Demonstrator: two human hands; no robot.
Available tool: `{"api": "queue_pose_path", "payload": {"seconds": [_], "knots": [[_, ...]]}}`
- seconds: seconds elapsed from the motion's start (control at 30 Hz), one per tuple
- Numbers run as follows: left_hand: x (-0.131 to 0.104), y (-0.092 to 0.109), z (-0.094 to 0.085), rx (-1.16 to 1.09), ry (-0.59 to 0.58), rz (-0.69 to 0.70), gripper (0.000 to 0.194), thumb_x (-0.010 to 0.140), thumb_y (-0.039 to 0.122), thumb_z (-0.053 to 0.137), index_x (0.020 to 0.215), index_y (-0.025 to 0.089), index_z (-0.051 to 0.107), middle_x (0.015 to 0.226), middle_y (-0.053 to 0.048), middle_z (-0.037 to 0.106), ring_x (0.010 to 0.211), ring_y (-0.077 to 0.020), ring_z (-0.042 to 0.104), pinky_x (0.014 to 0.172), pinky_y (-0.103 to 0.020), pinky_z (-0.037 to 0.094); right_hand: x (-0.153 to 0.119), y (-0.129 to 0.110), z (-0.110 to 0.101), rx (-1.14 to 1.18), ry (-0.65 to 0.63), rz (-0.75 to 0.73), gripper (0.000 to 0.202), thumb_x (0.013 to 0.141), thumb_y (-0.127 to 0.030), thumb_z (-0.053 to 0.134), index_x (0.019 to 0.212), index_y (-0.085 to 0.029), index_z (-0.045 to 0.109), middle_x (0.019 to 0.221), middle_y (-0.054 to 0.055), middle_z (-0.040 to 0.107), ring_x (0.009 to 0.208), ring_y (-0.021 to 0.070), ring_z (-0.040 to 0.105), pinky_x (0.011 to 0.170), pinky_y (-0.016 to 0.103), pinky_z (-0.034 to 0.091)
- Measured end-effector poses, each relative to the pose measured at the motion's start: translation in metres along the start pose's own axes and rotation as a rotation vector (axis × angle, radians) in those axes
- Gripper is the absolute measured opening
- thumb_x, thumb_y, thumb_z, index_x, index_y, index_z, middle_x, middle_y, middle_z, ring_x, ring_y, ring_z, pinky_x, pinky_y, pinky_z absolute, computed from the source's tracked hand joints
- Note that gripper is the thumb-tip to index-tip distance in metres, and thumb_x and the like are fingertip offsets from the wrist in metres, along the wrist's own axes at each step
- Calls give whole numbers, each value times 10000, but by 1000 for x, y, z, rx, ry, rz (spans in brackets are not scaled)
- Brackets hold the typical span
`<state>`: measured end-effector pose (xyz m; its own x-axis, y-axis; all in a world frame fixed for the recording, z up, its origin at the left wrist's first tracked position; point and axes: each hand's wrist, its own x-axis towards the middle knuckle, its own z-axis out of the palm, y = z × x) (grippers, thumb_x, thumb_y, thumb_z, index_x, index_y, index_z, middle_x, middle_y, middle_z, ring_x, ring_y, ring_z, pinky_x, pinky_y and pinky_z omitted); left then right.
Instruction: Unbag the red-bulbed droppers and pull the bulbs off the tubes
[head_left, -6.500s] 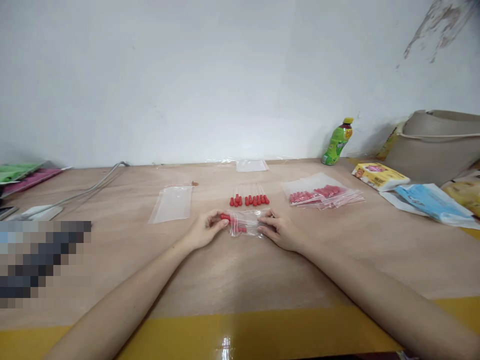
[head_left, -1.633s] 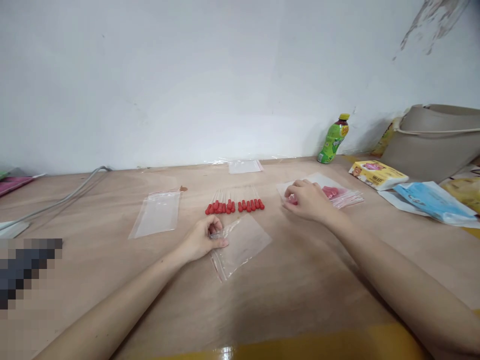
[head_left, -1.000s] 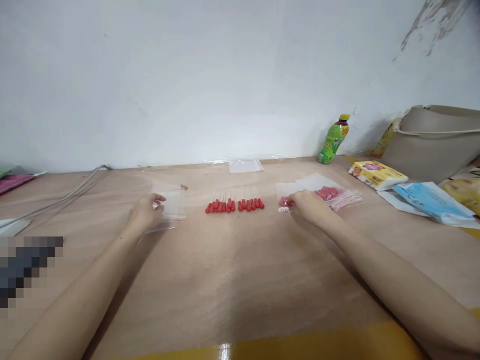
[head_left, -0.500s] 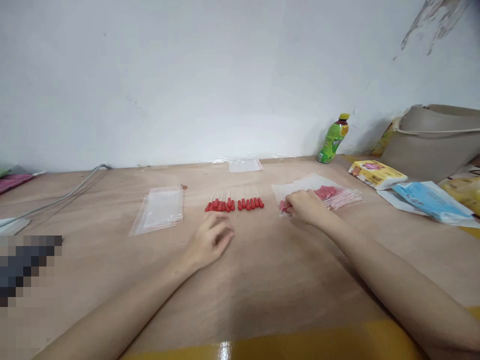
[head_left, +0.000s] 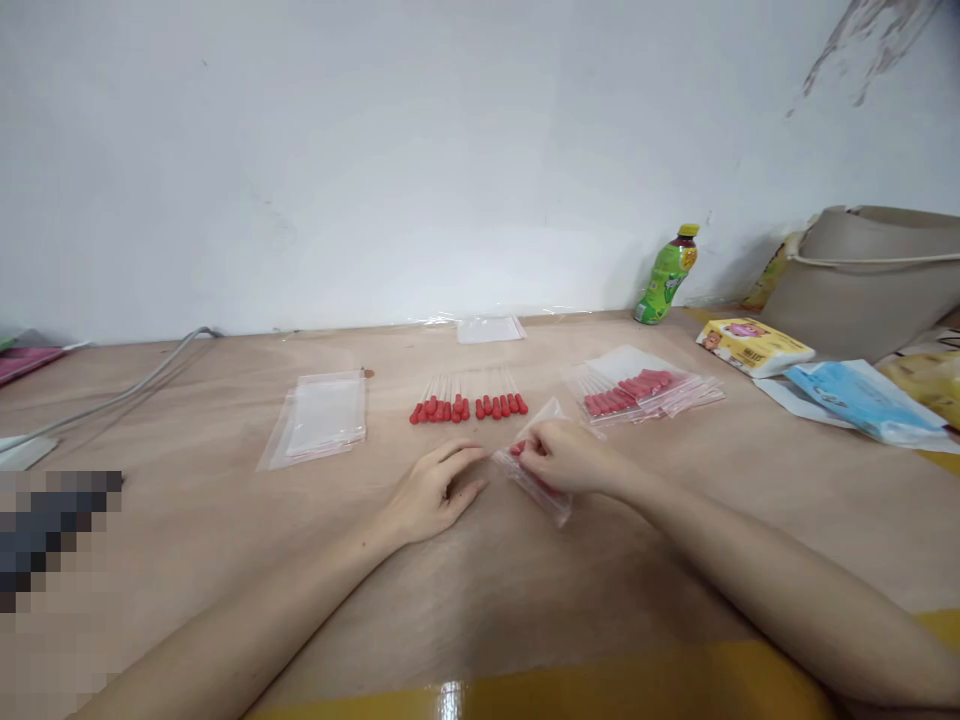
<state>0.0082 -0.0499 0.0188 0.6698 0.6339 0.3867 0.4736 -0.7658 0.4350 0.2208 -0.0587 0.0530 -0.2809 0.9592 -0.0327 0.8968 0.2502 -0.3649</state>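
My right hand (head_left: 559,455) pinches a clear zip bag (head_left: 551,502) with red-bulbed pieces inside, partly hidden under my fingers. Just left of that bag, my left hand (head_left: 442,485) lies with fingers apart and holds nothing. Beyond my hands lie two groups of what look like droppers, with thin clear stems and red bulbs: a left group (head_left: 441,409) and a right group (head_left: 502,405). Further right is a pile of filled zip bags (head_left: 645,390), their red bulbs showing through the plastic.
A stack of flat clear bags (head_left: 326,412) lies on the left, and another small bag stack (head_left: 491,330) by the wall. At the right stand a green bottle (head_left: 666,275), a yellow tissue pack (head_left: 754,345), a blue packet (head_left: 870,400) and a grey bin (head_left: 862,290). A cable (head_left: 127,390) runs along the left.
My right hand has drawn one filled zip bag off the pile, leftward and toward me. My left hand has shifted slightly right, toward it, and its fingers are more stretched out.
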Motion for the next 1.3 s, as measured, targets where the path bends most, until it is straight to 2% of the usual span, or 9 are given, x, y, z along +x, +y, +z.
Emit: {"api": "queue_pose_path", "payload": {"seconds": [0.17,0.27,0.37,0.47,0.6,0.7,0.93,1.1,1.3], "knots": [[0,-1,1,-10,26,-52,335,830,247,502,1161,204,481,1121,-78,560,977,-198,552,841,-351,462,8,5,14,350,70,-257,246,853,-298,429,852,-150,627,706,28,627,637,110,563,618,232,424],[1,-2,0,-4,25,-71,290,837,267,496,1119,203,515,1086,-72,567,946,-191,560,825,-341,463,11,26,2,297,46,-613,314,724,-376,644,980,-196,640,1048,76,599,991,176,539,882,327,399],[1,-2,1,-3,44,-75,260,837,269,497,1085,206,542,1068,-61,572,936,-176,560,819,-316,457,11,43,-3,235,-33,-728,507,654,-437,699,1110,-240,598,1224,88,520,1152,217,452,982,386,332],[1,-3,2,0,107,-101,254,833,290,501,1065,204,558,1049,-59,580,941,-181,551,820,-314,440,10,44,7,194,-13,-707,597,672,-457,679,1209,-248,522,1252,93,498,1175,227,433,991,404,328],[2,-9,1,-66,124,-360,317,841,388,465,1084,204,552,850,-24,620,653,-139,544,632,-278,436,8,26,32,152,191,-496,601,731,-477,611,1260,-232,466,1260,110,467,1171,246,417,973,445,333],[5,-13,2,-187,125,-498,416,807,440,493,1125,174,524,820,-23,631,585,-123,499,590,-265,411,8,13,43,122,288,-371,569,756,-505,565,1247,-232,478,1220,108,488,1146,257,426,950,464,339],[11,-7,14,-359,153,-594,658,688,385,623,1238,107,391,713,2,616,524,-99,430,561,-246,352,9,10,49,126,322,-329,582,753,-551,541,1236,-232,486,1205,115,488,1142,260,422,933,447,337],[13,-16,16,-443,195,-530,518,752,314,556,1208,121,404,719,3,589,604,-111,486,622,-256,379,13,10,37,100,411,-347,344,830,-441,499,1081,-226,595,1074,85,579,1016,213,495,902,418,308],[16,-32,14,-455,224,-323,419,794,232,520,1172,163,355,760,16,531,695,-109,505,694,-259,405,33,10,22,-15,505,-561,199,852,-225,477,946,-228,653,931,54,625,893,170,493,836,365,276]]}}
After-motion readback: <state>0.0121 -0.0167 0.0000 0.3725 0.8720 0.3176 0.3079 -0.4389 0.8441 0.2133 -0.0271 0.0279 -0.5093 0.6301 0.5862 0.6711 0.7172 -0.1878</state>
